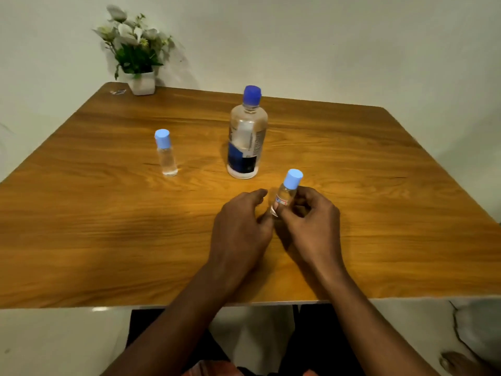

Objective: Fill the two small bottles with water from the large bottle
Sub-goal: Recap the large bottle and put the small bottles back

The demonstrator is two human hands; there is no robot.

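- The wooden table (108,226) was seen from its near edge, with both forearms reaching over it.
- One small bottle (286,195) was grasped in the curled fingers and thumb of the right hand (311,221), near the table's centre, lifted off the surface and tilted with its top leaning right.
- This bottle was clear-bodied, marked with a small white and red label, and closed by a light blue cap (294,179).
- The left hand (241,229) was held just beside it, fingers loosely bent towards the bottle's lower end; whether it gripped the bottle could not be told.
- The large bottle (248,137) was stood upright just beyond the hands: clear, with a white and dark blue label and a dark blue cap (252,95) on.
- The second small bottle (167,156) was set upright to the left, well apart, clear and light-blue-capped.
- A white flower pot (142,82) was placed at the far left corner.
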